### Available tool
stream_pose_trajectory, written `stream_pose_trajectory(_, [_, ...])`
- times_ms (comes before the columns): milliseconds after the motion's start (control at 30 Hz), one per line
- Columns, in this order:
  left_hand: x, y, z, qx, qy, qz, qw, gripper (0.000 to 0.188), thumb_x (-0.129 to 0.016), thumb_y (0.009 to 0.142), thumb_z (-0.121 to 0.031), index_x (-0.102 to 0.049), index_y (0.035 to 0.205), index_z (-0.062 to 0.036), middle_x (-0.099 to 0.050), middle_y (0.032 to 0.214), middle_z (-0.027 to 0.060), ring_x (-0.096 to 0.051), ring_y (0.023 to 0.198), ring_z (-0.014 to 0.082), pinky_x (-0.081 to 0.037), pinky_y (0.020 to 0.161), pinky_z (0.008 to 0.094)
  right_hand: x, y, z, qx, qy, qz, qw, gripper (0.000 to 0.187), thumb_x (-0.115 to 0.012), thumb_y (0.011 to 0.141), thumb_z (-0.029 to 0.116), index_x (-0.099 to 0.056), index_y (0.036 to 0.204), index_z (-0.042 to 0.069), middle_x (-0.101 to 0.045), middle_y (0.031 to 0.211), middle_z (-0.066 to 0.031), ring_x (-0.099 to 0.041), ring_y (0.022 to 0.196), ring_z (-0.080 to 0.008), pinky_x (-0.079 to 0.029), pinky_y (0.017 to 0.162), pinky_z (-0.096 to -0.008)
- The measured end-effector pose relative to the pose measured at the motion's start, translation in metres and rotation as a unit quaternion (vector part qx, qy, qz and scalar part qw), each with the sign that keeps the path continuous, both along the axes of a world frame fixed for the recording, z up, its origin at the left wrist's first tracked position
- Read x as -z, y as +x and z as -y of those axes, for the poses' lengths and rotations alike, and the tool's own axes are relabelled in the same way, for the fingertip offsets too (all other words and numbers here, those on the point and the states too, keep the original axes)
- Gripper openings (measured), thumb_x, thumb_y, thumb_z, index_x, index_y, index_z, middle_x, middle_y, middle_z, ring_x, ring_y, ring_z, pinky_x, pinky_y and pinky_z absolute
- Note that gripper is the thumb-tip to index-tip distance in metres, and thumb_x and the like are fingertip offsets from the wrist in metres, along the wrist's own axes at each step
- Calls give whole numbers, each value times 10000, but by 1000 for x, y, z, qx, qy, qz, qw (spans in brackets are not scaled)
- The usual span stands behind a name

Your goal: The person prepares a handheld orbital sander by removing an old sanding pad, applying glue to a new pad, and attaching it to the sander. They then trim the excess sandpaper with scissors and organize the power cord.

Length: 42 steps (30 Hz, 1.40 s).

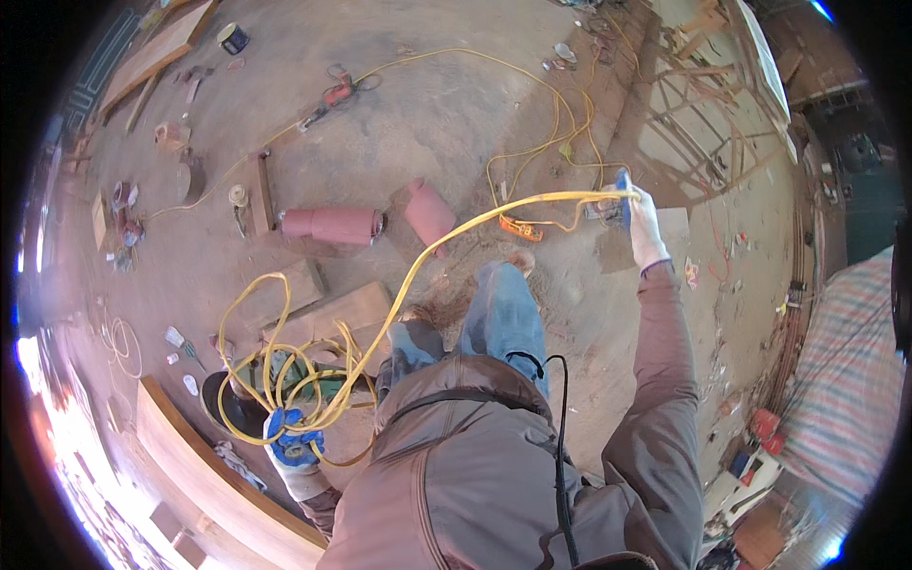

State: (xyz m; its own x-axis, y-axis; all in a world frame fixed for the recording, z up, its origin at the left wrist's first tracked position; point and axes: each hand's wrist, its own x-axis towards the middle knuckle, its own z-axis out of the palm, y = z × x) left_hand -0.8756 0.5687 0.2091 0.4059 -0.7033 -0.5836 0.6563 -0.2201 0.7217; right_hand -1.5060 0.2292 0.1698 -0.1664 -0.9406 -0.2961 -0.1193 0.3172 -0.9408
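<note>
A yellow extension cord [415, 268] stretches between my two gloved hands. My left hand [293, 439], in a white and blue work glove, is closed round several loops of it at the lower left. Out to the right, my right hand [638, 217] grips the cord's far end in a like glove, its arm extended. More cord trails onto the ground below that hand, near an orange socket block [521, 228]. From there the line runs across to a red power tool [339, 87] lying on the ground.
Two dull-red cylinders [332, 225] lie ahead of my legs, with wooden boards [356, 313] nearer. A long curved timber [214, 475] is at the lower left. Metal frames [698, 133] lean at the upper right, and a striped cloth [836, 370] covers something on the right.
</note>
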Motion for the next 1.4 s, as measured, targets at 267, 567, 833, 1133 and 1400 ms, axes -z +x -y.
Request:
stream_pose_trajectory(267, [-2,-120,48,-124,45,30,991,152,-557,1041,-241,-550,919,-150,-551,755,-12,-505,519,169,-461,461,320,55,-51,69,-47,-90,106,989,439,-657,1012,408,-576,1345,135,-598,1197,31,-570,1063,-59,-515,835,-298])
stream_pose_trajectory(567, [3,-257,39,-192,57,-93,975,227,-644,961,-236,-678,1086,-50,-731,954,120,-697,749,250,-563,514,375,-103,-78,108,-220,281,229,905,344,-505,1072,429,-541,890,139,-496,725,46,-449,551,-85,-352,462,-257])
stream_pose_trajectory(833, [-29,-300,47,-222,99,-118,963,257,-727,917,-225,-745,1013,13,-740,852,88,-664,647,121,-514,562,221,-295,81,82,-526,78,-126,837,404,-585,1041,442,-559,1222,82,-508,921,26,-485,660,-36,-408,559,-195])
stream_pose_trajectory(1133, [-48,-262,-25,-282,18,-134,950,300,-764,926,-270,-739,1091,-21,-695,861,-10,-541,629,33,-405,530,188,-123,322,-91,-709,-654,-160,209,293,-621,873,187,-673,1098,8,-647,1122,-107,-589,652,-145,-456,558,-351])
stream_pose_trajectory(1400, [-24,-244,-117,-569,-148,-200,784,290,-544,1082,-253,-661,1176,-5,-612,769,-15,-569,643,77,-499,588,266,-108,463,-252,-936,-324,-64,124,246,-510,1018,238,-550,938,9,-686,708,-212,-723,704,-380,-551,590,-504])
